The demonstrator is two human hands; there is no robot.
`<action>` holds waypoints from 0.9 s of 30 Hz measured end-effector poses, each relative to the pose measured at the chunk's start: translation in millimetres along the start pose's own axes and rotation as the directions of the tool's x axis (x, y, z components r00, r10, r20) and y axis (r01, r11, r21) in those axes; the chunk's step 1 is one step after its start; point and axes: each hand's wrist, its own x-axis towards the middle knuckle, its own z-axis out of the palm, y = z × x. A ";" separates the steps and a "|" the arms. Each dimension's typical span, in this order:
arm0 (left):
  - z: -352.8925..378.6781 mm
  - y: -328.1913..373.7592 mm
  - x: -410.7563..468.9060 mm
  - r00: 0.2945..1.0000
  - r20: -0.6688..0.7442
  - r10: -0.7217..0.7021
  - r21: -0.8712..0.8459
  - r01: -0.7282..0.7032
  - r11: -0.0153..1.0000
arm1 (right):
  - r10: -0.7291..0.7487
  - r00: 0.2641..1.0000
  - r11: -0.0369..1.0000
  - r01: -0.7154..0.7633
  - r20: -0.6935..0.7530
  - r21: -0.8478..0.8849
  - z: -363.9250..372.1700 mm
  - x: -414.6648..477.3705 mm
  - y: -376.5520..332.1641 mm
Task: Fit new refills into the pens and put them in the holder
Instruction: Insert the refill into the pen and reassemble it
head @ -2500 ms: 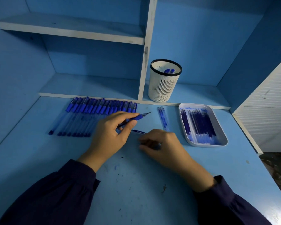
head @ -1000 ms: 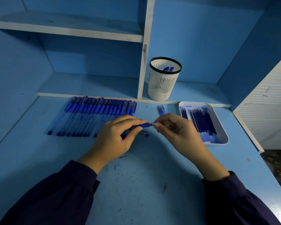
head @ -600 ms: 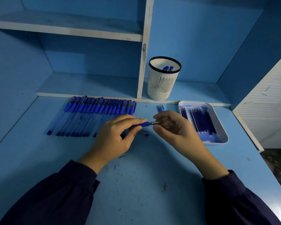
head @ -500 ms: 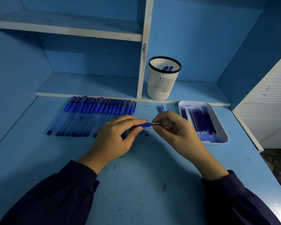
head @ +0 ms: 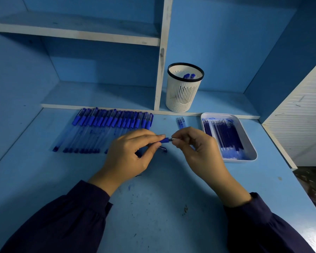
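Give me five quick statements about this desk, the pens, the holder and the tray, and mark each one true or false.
1. The left hand and the right hand both hold one pen. True.
2. The holder stands on the lower shelf. True.
3. The holder is empty. False: two blue pen ends show inside it.
4. The white tray is left of the hands. False: the white tray lies to their right.
5. The row of pens lies on the desk. True.
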 end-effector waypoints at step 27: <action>-5.6 -10.3 -1.4 0.982 0.030 -0.185 -0.014 0.185 0.983 | 0.070 0.994 0.997 -0.072 -0.085 -0.024 4.1 1.7 10.0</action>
